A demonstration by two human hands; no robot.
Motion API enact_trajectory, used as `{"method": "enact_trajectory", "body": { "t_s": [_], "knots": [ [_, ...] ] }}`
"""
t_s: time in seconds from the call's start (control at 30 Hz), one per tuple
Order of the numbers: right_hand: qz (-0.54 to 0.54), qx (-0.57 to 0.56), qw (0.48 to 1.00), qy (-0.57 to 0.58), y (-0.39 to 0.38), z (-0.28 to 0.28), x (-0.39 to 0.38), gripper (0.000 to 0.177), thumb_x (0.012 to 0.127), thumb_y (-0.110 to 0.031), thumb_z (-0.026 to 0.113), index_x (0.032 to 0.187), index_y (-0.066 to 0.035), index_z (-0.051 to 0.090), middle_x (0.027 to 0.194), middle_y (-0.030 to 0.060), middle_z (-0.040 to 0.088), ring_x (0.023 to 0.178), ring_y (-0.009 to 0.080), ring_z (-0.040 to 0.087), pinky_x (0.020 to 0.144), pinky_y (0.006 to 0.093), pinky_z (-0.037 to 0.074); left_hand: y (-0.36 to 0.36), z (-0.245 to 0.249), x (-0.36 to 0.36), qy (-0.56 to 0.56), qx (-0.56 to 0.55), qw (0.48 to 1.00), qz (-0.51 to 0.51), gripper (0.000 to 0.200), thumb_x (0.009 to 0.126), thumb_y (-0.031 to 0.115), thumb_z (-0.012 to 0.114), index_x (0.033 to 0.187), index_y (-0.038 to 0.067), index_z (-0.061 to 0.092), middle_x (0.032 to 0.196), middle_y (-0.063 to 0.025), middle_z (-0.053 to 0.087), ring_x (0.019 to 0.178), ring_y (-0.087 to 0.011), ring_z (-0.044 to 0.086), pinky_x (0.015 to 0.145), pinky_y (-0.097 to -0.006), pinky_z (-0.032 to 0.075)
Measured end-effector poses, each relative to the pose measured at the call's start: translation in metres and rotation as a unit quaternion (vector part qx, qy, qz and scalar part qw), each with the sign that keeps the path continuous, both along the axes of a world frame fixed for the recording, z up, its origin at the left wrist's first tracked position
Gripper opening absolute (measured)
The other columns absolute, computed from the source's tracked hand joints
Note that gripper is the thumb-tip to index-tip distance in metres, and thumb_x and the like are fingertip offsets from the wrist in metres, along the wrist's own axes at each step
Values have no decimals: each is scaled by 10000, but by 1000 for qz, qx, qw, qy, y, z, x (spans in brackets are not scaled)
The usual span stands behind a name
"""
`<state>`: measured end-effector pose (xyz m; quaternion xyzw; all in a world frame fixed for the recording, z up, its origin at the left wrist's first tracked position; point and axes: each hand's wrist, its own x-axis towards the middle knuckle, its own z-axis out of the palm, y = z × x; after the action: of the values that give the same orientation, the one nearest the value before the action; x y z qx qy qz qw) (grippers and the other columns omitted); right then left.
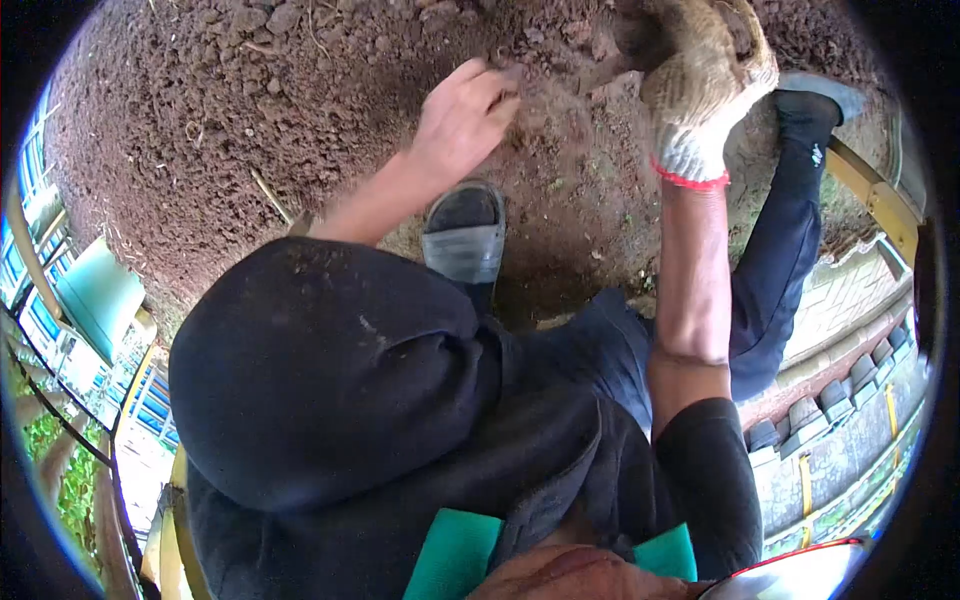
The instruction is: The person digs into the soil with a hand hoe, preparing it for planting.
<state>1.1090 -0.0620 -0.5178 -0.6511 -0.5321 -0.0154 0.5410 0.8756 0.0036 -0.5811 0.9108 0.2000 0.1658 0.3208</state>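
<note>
Brown crumbly soil (pixel 300 130) fills the upper part of the view. My bare left hand (pixel 465 115) is just over the soil, its fingers curled together; whatever they may pinch is too blurred to tell. On my right hand (pixel 700 95) is a dirty knitted glove with a red cuff. That hand is at the top right, low over the soil beside a dark hollow, its fingers bent. Its fingertips and anything in them are hidden by the glove and blur.
A grey sandal (pixel 465 235) is on my foot below the left hand. My other leg reaches to the upper right. Yellow metal bars (pixel 875 200) and a row of dark stones (pixel 835 400) lie at the right. A green panel (pixel 100 298) stands at the left.
</note>
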Motion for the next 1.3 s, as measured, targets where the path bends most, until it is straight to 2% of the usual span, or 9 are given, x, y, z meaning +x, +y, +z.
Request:
{"method": "enact_trajectory", "body": {
  "t_s": [0.1,0.17,0.47,0.53,0.63,0.9,1.07,1.13,1.3],
  "knots": [
    [-170,-60,959,-217,-14,-15,10,609,806,-160,765,1348,-76,502,1306,108,564,1107,220,608,979,358,539,-2,24,-41,103,29,990,93,156,798,77,690,928,0,649,932,-131,557,831,-324,574,736,-383,527],
    [40,157,937,310,1,14,9,641,768,-169,805,1337,-97,519,1338,120,533,1141,227,589,993,373,534,-15,13,-63,164,11,975,152,245,798,62,700,1022,2,620,961,-144,517,840,-337,578,725,-389,525],
    [-90,35,908,407,19,36,5,322,945,-275,621,1175,-50,632,1055,90,691,957,198,680,868,336,576,-9,-15,-61,161,-46,974,153,299,819,67,694,1092,-4,592,994,-173,509,810,-369,603,694,-437,528],
    [-71,19,989,-132,12,-15,29,373,946,-282,622,1234,-48,592,1124,98,672,1030,213,664,897,331,569,-5,-14,-57,142,-48,979,138,259,807,41,698,1039,5,590,949,-157,521,799,-357,606,680,-429,526],
    [-162,111,905,376,27,11,11,467,893,-242,695,1289,-40,552,1195,96,637,1056,227,647,918,349,567,-9,-13,-49,104,-105,977,154,248,803,43,719,1032,34,622,869,-111,515,775,-259,592,644,-367,512],
    [-123,-20,990,66,20,-4,45,323,865,-206,709,1137,-38,664,1029,104,691,912,214,669,666,352,596,-19,-20,6,16,-159,984,76,273,827,40,698,1093,15,637,931,-116,533,815,-262,597,722,-356,518],
    [70,87,898,425,28,32,30,387,842,-206,729,1162,-11,634,1038,110,684,888,211,668,798,329,562,-13,-17,41,-14,-118,993,1,271,840,39,679,1108,16,656,904,-121,532,793,-290,578,707,-379,502],
    [-181,10,983,26,43,-34,53,347,835,-176,734,1127,-9,650,999,102,694,845,206,671,764,329,566,-11,-23,43,7,-121,993,13,258,842,51,679,1097,14,661,894,-118,530,791,-289,577,708,-384,502],
    [67,43,937,340,19,53,10,443,882,-237,731,1231,1,599,1006,112,677,840,203,665,650,338,589,-13,-24,31,14,-126,992,29,238,827,79,702,1054,8,683,855,-119,536,780,-269,572,691,-366,501]
  ]
}}
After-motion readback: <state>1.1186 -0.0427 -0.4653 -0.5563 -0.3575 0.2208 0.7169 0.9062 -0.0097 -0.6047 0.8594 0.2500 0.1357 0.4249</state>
